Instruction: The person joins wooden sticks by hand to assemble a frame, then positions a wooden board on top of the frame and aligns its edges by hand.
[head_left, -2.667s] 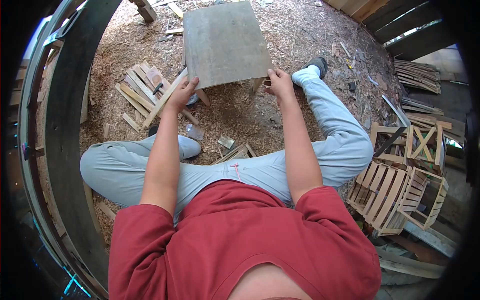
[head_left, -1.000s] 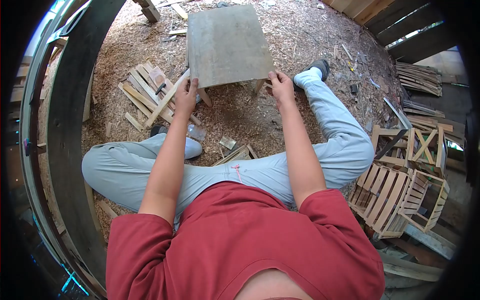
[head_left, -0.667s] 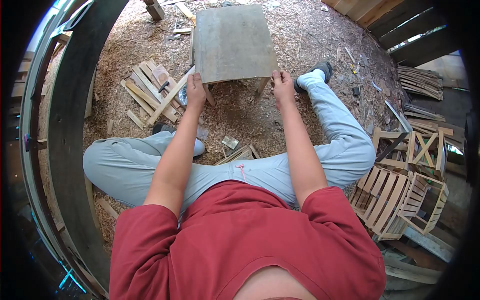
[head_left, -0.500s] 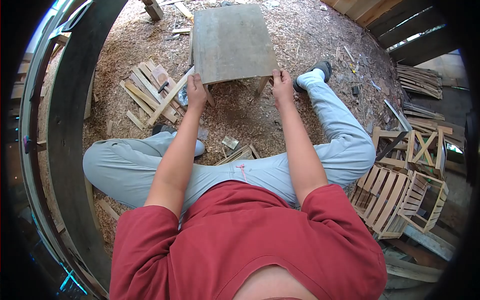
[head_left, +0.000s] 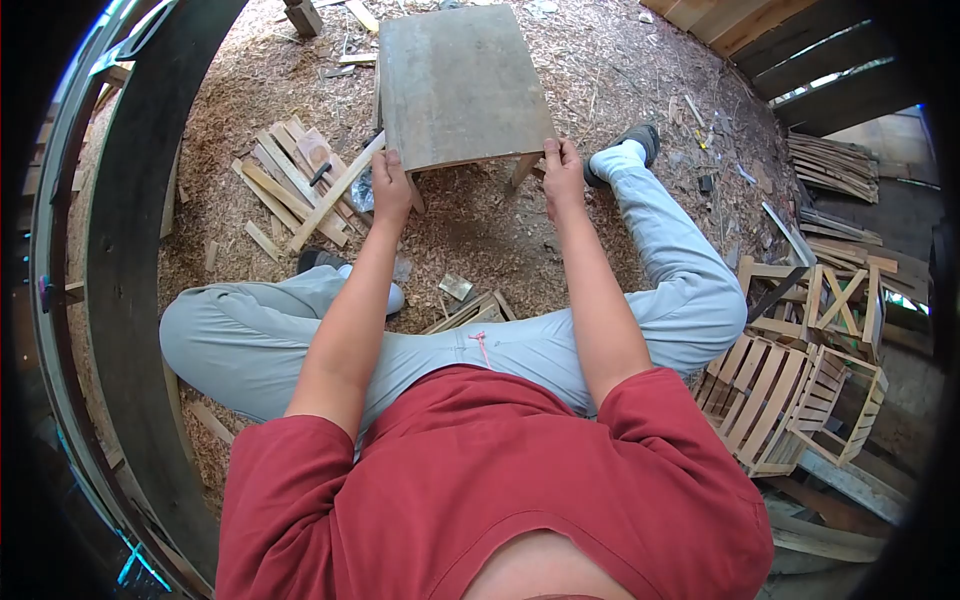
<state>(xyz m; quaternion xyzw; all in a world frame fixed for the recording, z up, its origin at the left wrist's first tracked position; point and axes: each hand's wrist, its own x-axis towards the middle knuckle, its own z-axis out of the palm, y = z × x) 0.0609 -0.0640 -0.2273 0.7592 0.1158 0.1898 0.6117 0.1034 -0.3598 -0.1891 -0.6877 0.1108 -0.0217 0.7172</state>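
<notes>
In front of me stands a small wooden table (head_left: 462, 85) with a flat grey-brown top and short legs. At the near left corner of its top, my left hand (head_left: 392, 190) is closed on the edge. My right hand (head_left: 563, 178) grips the near right corner, fingers bent over the edge. Left of the table lies a pile of wooden slats (head_left: 290, 180), with a hammer (head_left: 320, 174) resting on it. A clear plastic bag (head_left: 363, 190) sits close to my left hand, partly hidden by it.
Small slatted wooden crates (head_left: 765, 395) lie at my right, near stacked thin boards (head_left: 835, 168). A dark upright plank (head_left: 135, 250) stands along my left side. Wood shavings (head_left: 470, 215) cover the ground. A few wood pieces (head_left: 470, 310) lie between my legs.
The view has shifted slightly, moving the surroundings a little left in the picture. Both hands keep their hold on the table's near corners.
</notes>
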